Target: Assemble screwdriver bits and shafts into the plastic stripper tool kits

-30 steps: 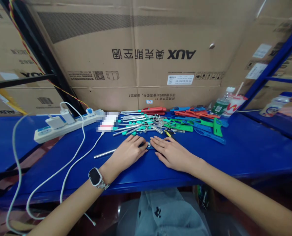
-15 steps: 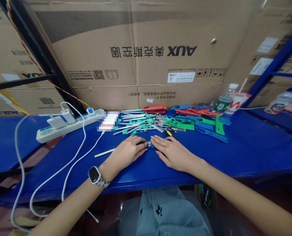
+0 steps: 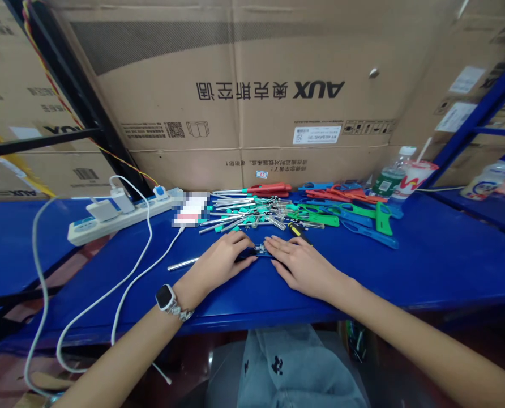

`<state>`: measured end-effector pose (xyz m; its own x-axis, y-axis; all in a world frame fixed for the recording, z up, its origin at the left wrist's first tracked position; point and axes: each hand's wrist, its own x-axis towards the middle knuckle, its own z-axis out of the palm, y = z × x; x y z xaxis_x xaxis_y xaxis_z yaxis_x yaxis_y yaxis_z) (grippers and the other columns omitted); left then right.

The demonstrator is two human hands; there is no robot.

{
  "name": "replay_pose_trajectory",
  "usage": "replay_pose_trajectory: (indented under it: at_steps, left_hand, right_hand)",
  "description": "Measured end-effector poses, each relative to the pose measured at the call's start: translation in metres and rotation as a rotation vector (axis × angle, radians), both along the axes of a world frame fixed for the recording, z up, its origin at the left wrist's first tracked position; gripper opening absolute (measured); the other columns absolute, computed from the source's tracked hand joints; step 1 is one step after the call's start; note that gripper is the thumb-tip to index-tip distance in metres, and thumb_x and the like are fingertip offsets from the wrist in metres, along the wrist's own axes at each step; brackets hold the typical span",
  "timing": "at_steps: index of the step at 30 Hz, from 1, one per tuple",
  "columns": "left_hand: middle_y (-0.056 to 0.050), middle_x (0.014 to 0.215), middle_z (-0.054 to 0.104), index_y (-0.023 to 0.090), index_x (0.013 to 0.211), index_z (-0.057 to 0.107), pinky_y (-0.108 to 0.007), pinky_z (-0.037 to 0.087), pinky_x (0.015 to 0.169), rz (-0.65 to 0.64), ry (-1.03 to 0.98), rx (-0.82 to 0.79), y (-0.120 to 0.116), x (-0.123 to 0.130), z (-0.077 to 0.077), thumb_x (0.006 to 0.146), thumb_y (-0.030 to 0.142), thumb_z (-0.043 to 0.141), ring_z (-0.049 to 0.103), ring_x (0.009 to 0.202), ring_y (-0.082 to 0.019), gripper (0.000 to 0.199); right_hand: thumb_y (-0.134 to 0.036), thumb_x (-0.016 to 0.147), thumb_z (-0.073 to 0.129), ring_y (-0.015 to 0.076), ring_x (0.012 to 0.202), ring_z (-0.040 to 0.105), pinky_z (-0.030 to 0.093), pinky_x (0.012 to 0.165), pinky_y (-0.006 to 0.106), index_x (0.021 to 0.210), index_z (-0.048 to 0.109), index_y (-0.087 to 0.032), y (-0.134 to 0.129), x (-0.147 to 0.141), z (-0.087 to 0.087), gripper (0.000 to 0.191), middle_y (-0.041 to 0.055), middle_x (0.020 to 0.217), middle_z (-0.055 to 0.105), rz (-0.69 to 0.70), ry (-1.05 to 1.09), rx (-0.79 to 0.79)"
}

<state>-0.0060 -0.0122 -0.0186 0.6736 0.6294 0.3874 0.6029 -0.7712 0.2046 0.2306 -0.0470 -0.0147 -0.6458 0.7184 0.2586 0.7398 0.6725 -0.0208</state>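
- A big brown cardboard sheet [image 3: 273, 45] with dark writing stands up behind the blue table [image 3: 439, 255].
- The left hand [image 3: 229, 255] and the right hand [image 3: 301, 263] are close to each other but not touching.
- A small shiny part [image 3: 260, 250] lies on the table, in the little gap between the two hands.
- The left fingers bend in at one side of the part; I cannot tell how tightly they hold it.
- The right fingers are long and side by side, with their tips at the other side; I cannot tell if they press on it.
- A silver stick [image 3: 183, 264] pokes out beside the left hand.
- A black and yellow handle [image 3: 297, 230] lies just past the right hand.
- Behind the hands is a messy pile of silver sticks [image 3: 234, 202] with green bits.
- A watch [image 3: 166, 297] is on the left wrist.
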Motion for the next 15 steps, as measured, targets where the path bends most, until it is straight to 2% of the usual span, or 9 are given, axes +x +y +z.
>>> replay_pose_trajectory:
  at_steps: [2, 7, 15]
  left_hand:
    - [-0.009, 0.108, 0.067, 0.016, 0.109, 0.068, -0.042, 0.056, 0.09, -0.02, 0.014, 0.029, 0.0014, -0.0008, -0.0007, 0.099, 0.031, 0.062, 0.064, 0.1, -0.024, 0.019]
    - [-0.008, 0.105, 0.068, 0.017, 0.12, 0.069, -0.042, 0.054, 0.088, -0.013, 0.097, 0.12, -0.0013, -0.0011, 0.0011, 0.101, 0.03, 0.06, 0.065, 0.097, -0.024, 0.025]
    - [-0.009, 0.109, 0.067, 0.015, 0.11, 0.07, -0.041, 0.049, 0.084, -0.008, 0.299, 0.285, -0.0082, 0.0043, 0.0085, 0.105, 0.026, 0.05, 0.065, 0.095, -0.024, 0.023]
  right_hand:
    - [-0.023, 0.104, 0.041, 0.0269, 0.14, 0.05, 0.047, 0.105, 0.047, 0.145, 0.054, -0.011, -0.0009, -0.0015, -0.0001, 0.046, 0.0143, 0.152, 0.049, -0.009, -0.054, 0.029]
    - [-0.031, 0.107, 0.039, 0.0278, 0.142, 0.049, 0.045, 0.107, 0.048, 0.149, 0.049, -0.009, -0.0028, -0.0049, -0.0006, 0.049, 0.0156, 0.155, 0.045, -0.023, -0.157, 0.075]
    - [-0.036, 0.106, 0.041, 0.0298, 0.141, 0.05, 0.044, 0.109, 0.05, 0.149, 0.049, -0.008, -0.0037, -0.0056, 0.0024, 0.052, 0.0176, 0.153, 0.048, -0.009, -0.165, 0.05]
